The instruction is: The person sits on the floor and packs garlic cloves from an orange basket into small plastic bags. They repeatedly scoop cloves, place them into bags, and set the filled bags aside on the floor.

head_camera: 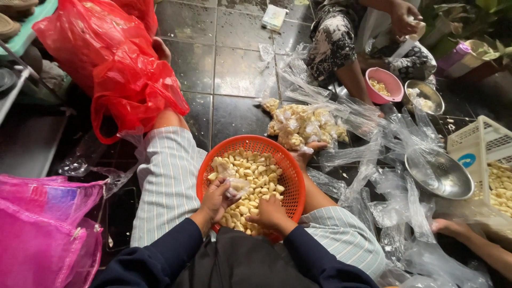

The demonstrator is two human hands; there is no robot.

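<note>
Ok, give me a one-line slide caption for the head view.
Left hand holds a small clear bag over an orange basket of peeled garlic; right hand digs into the cloves.

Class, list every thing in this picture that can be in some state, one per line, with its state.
Orange basket: upright in the lap, partly filled with peeled garlic cloves.
Left hand: grip closed on a small clear bag.
Right hand: resting in the cloves, fingers curled.
Filled clear bags: piled on the floor.
Steel bowl: upright, empty.
Pink bowl: upright, some cloves inside.
Red plastic bag: crumpled, bulging.
</note>
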